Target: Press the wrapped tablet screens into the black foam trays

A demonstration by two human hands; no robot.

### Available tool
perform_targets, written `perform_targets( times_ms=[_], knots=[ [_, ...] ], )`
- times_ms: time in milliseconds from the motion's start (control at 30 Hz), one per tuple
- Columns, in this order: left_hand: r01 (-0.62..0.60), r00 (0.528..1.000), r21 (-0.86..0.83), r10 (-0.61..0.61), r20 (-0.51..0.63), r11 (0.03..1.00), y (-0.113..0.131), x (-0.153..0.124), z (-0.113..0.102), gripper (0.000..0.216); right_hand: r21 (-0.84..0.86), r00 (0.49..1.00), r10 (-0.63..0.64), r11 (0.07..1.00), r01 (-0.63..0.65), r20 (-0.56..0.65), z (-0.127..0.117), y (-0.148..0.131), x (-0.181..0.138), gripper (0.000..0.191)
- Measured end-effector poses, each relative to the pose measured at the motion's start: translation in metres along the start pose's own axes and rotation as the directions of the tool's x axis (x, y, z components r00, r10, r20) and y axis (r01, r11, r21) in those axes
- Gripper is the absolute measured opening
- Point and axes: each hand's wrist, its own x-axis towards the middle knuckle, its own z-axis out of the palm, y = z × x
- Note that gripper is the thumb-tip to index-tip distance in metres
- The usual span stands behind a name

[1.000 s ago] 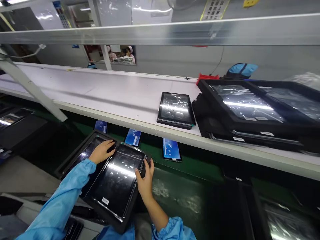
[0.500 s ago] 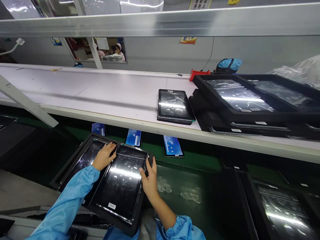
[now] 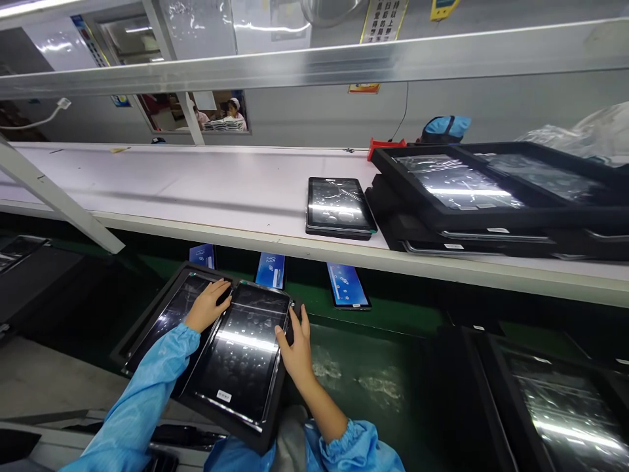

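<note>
- Right hand (image 3: 295, 347) grips the tablet's (image 3: 243, 351) 3 o'clock edge.
- Left hand (image 3: 209, 306) presses its 10 o'clock corner, fingers curled.
- Tablet looks nearly seated in the tray (image 3: 147, 314); release remains.

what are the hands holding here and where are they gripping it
Both hold the black tray of tablets: the left hand on its far edge between the two screens, the right hand on its right rim near the far corner.
</note>
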Motion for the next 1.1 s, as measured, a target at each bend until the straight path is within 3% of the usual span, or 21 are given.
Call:
perform_targets(
  times_ms=[133,233,333,400,500,567,700,833,1000,1100],
  knots=[
    [0.02,1.0,0.123,-0.021,0.005,0.992,-0.004,-0.009,-0.01,0.051,0.005,1.0,0.014,1.0,-0.014,-0.016,0.002,0.003,-0.001,0.066],
    [0.206,0.978,0.2,-0.198,-0.058,0.958,-0.024,-0.028,-0.025,0.058,-0.03,1.0,0.01,1.0,-0.01,0.009,0.003,0.005,-0.008,0.073],
    [0.413,0.91,0.133,-0.402,-0.103,0.901,-0.06,-0.063,-0.043,0.08,-0.096,0.997,-0.018,0.995,0.025,0.071,0.002,0.003,-0.017,0.072],
    [0.501,0.865,0.046,-0.498,-0.065,0.864,-0.084,-0.091,-0.055,0.088,-0.119,0.995,-0.006,0.993,0.018,0.103,0.001,0.0,-0.02,0.069],
    [0.637,0.77,-0.034,-0.637,0.027,0.77,-0.103,-0.132,-0.069,0.083,-0.119,0.989,0.039,0.993,-0.022,0.14,-0.003,-0.006,-0.02,0.066],
    [0.698,0.715,-0.071,-0.698,0.026,0.712,-0.105,-0.152,-0.074,0.076,-0.104,0.986,0.063,0.993,-0.048,0.153,-0.005,-0.009,-0.018,0.067],
    [0.732,0.676,-0.084,-0.736,-0.031,0.676,-0.098,-0.164,-0.075,0.073,-0.062,0.985,0.081,0.995,-0.072,0.154,-0.005,-0.012,-0.015,0.074],
    [0.725,0.687,-0.03,-0.725,-0.032,0.688,-0.102,-0.156,-0.073,0.08,-0.046,0.989,0.078,0.996,-0.073,0.124,-0.004,-0.011,-0.011,0.071],
    [0.741,0.666,-0.153,-0.746,0.034,0.654,-0.121,-0.155,-0.073,0.07,-0.028,0.996,0.055,0.998,-0.053,0.071,0.001,-0.018,-0.008,0.065],
    [0.728,0.672,-0.208,-0.741,0.023,0.654,-0.121,-0.157,-0.072,0.068,-0.053,0.997,0.016,0.999,-0.012,0.074,0.004,-0.024,-0.009,0.067]
  ],
)
